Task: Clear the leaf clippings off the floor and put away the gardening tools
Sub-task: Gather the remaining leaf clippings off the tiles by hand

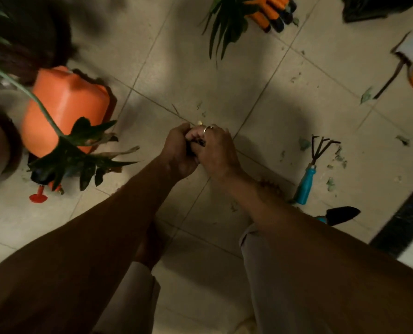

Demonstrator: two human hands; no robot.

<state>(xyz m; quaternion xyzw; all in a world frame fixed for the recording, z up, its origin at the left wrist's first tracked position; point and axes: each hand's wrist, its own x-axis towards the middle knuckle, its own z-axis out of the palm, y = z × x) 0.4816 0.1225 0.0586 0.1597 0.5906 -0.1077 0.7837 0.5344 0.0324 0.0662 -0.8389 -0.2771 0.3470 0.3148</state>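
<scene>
Orange container (65,109) beside leafy plant (80,153)

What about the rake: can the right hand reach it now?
Likely yes: the rake lies uncovered on the floor right of the right hand, though its grip holds a dark thing.

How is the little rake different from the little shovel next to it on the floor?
The rake ends in thin bent prongs; the shovel ends in one flat, pointed black blade. The rake shows whole, long blue handle included; the shovel's handle is mostly hidden behind the arm. The rake's head points up the picture, the shovel's points right. Both lie untouched on the tiled floor.
</scene>
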